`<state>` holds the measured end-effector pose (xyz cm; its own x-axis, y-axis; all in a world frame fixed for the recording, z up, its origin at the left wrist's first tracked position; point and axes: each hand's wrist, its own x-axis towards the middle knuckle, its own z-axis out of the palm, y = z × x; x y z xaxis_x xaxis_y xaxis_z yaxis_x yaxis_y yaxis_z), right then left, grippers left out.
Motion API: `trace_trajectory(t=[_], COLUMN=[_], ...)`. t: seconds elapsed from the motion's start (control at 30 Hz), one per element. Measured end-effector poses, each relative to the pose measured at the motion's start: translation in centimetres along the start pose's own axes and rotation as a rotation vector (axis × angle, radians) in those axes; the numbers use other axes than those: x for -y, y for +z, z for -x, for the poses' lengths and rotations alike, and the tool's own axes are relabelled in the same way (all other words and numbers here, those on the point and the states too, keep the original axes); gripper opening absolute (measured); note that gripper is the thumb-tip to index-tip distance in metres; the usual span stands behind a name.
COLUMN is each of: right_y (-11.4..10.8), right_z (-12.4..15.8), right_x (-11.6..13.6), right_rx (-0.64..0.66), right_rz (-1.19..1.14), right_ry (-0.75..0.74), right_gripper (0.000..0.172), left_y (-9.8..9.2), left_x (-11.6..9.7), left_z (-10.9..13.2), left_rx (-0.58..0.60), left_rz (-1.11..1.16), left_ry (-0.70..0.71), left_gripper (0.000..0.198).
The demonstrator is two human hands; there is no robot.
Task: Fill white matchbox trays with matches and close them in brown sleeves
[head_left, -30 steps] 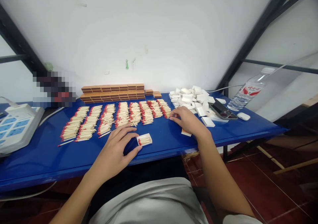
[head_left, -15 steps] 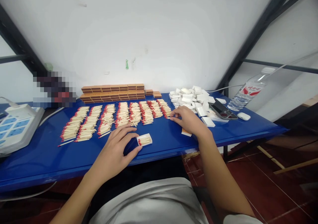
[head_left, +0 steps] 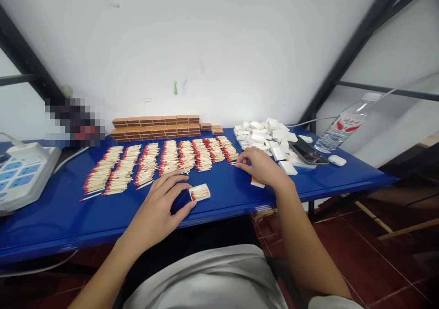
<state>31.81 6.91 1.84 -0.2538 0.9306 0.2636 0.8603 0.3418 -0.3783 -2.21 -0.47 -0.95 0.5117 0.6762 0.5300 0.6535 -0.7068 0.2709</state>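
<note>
My left hand [head_left: 159,208] rests on the blue table [head_left: 61,217], thumb and fingers holding the left end of a small white matchbox tray [head_left: 200,192] filled with matches. My right hand [head_left: 260,166] lies curled at the right end of the rows of red-tipped matches [head_left: 164,159], its fingertips pinching at matches there. A small orange and white box sleeve [head_left: 256,183] lies partly under the right hand.
Brown matchbox sleeves [head_left: 156,127] are stacked along the wall. A heap of white trays [head_left: 267,137] lies at the right, beside a phone [head_left: 308,153], a white earbud case [head_left: 336,160] and a lying water bottle [head_left: 346,124]. A power strip [head_left: 20,174] sits far left.
The right hand's fingers have shifted slightly at the end of the match rows. The left hand and the tray have stayed put.
</note>
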Motion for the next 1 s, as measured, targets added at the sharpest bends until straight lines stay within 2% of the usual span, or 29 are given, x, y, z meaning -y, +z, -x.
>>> trace_trajectory(t=[0.43, 1.0], right_y=[-1.2, -0.9], right_z=[0.7, 0.6], right_x=[-0.9, -0.7], right_rx=[0.055, 0.090], right_rz=[-0.031, -0.053], right_ry=[0.066, 0.071], right_gripper=[0.016, 0.014], left_y=[-0.1, 0.0], left_x=[-0.2, -0.1], left_z=[-0.1, 0.0], left_rx=[-0.003, 0.000], left_rz=[0.018, 0.010], left_ry=[-0.021, -0.012], left_gripper=[0.023, 0.022])
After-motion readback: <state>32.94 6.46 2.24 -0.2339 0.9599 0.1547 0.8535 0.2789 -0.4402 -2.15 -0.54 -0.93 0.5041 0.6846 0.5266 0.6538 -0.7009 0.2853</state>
